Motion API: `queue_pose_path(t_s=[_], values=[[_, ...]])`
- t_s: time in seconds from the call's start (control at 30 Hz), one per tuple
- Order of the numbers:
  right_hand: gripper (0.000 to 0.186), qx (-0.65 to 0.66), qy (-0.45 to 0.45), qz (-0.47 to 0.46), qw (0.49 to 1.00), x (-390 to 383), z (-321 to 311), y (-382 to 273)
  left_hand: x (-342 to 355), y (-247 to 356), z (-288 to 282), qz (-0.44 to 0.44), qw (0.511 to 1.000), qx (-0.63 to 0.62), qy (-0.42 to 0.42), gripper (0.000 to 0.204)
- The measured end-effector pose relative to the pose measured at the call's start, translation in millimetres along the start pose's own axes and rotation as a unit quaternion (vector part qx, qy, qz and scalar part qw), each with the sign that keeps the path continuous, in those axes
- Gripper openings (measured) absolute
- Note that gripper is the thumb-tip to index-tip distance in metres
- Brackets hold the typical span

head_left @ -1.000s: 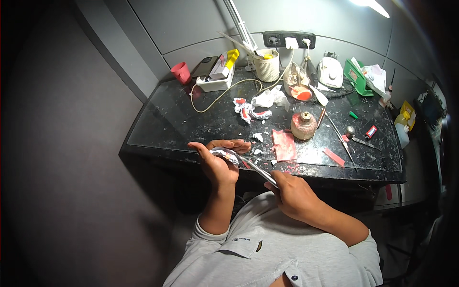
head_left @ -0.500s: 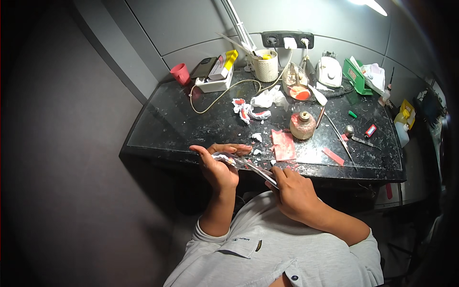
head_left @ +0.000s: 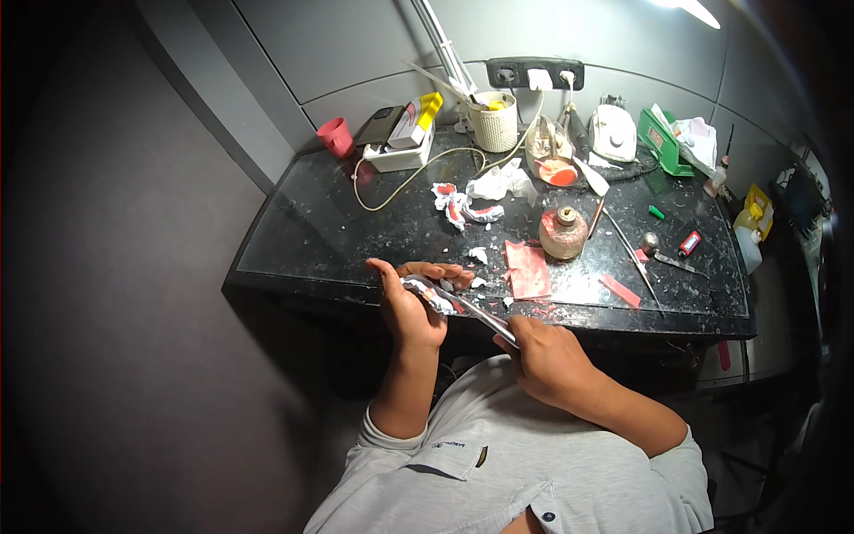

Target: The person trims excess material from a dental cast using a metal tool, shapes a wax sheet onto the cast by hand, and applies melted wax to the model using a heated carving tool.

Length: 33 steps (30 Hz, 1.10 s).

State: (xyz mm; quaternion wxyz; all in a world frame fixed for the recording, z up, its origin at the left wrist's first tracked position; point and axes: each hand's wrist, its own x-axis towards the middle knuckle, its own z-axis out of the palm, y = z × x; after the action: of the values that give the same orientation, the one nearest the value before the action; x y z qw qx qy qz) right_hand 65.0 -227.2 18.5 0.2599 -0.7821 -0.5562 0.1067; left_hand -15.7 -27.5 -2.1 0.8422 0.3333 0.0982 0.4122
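My left hand [head_left: 411,319] cradles a small white, crumpled-looking piece with red and yellowish patches [head_left: 431,295]; the thumb stands up and the fingers extend behind it. My right hand [head_left: 550,358] is closed round a long, slim, shiny metal tool [head_left: 485,315], whose exact kind I cannot make out. Its far end reaches to the piece in my left palm. Both hands are at the front edge of the black worktop. Just beyond them lie white fragments [head_left: 479,255] and a pink wax sheet [head_left: 528,271].
On the dusty black worktop [head_left: 302,231] stands a glass spirit burner [head_left: 563,236]. Red-and-white crumpled pieces [head_left: 458,206] lie behind my left hand. A thin metal tool [head_left: 630,245] and pink strip [head_left: 620,291] are at right. Farther back are a woven cup [head_left: 495,125] and a cable [head_left: 405,191].
My left hand has turned slightly and shifted a little right, showing more of the white-and-red piece. The metal tool in my right hand has changed its angle slightly.
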Motion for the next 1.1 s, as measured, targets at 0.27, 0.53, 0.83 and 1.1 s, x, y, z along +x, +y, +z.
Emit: queue_pose_path(t_s=[0.27, 0.53, 0.83, 1.1], values=[[0.024, -0.019, -0.016, 0.020, 0.999, -1, -6, -6, -4, -1, 4, -0.039, 0.999, 0.021, -0.004, 0.084], [0.022, -0.021, -0.062, 0.058, 0.996, 1, -5, -3, -2, 3, 1, -0.067, 0.996, 0.015, -0.049, 0.087], [0.032, -0.036, 0.000, 0.011, 0.999, -2, -2, -3, 2, 7, -2, -0.067, 0.994, 0.046, -0.074, 0.092], [0.031, -0.027, -0.031, 0.020, 0.999, -2, -8, -7, 3, 7, 0, -0.058, 0.989, 0.107, -0.083, 0.092]])
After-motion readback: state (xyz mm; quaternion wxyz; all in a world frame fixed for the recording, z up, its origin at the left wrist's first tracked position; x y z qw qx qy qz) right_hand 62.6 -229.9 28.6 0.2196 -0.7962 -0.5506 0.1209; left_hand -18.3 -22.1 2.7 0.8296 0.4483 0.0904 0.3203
